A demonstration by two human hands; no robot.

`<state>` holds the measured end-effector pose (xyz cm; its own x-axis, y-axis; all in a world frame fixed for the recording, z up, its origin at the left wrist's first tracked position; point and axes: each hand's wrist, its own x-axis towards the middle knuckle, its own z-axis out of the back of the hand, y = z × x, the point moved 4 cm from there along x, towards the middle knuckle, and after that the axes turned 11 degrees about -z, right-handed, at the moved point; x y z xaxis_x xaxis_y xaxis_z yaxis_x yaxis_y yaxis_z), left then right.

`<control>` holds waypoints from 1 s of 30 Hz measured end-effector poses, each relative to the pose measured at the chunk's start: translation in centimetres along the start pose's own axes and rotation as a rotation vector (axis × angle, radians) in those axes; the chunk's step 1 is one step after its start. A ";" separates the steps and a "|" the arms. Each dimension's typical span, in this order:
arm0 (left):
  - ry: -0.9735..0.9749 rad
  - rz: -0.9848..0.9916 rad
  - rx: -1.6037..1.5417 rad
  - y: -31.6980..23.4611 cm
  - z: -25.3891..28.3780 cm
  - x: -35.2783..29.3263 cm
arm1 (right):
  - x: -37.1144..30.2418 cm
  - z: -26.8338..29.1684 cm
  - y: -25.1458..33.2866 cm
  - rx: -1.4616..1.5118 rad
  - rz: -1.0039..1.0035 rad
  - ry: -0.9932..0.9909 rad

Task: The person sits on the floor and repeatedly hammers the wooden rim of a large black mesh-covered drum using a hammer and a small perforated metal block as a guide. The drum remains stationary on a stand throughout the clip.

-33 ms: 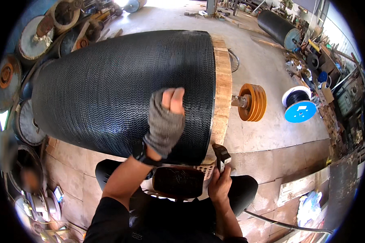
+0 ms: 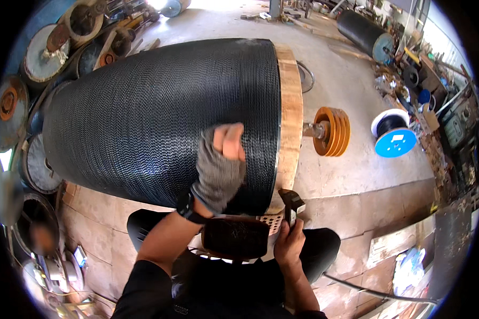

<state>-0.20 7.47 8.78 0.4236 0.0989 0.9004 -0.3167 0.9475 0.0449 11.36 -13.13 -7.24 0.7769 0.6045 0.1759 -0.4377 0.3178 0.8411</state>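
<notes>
Black ribbed rubber covers the big roller (image 2: pixel 159 117) lying across the concrete floor (image 2: pixel 356 175); my gloved left hand (image 2: pixel 221 170) presses flat near its wooden end, my right hand (image 2: pixel 288 245) grips a hammer (image 2: pixel 291 204) below, so I judge tapping comes next, needing careful aim.

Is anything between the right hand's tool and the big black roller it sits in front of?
Nothing visible blocks it. The right hand holds a dark tool just below the wooden end disc of the black roller. The gloved left hand rests on the roller beside it, left of the tool.
</notes>
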 end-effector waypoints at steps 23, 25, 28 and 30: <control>0.216 0.259 -0.289 -7.1 -4.4 -4.4 | 1.3 1.9 3.3 0.037 0.065 0.032; 0.247 0.291 -0.304 -6.9 -4.7 -4.6 | 1.9 1.6 3.7 -0.088 0.087 0.063; 0.221 0.248 -0.334 -7.3 -4.1 -3.8 | 1.8 2.3 3.8 0.069 0.094 0.037; 0.221 0.252 -0.311 -7.3 -4.6 -4.0 | 1.5 2.6 4.2 0.028 0.076 0.024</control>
<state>4.28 1.55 2.88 0.5479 0.3687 0.7510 -0.1778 0.9285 -0.3261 11.87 -12.78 -2.16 0.7312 0.6431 0.2276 -0.4818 0.2506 0.8397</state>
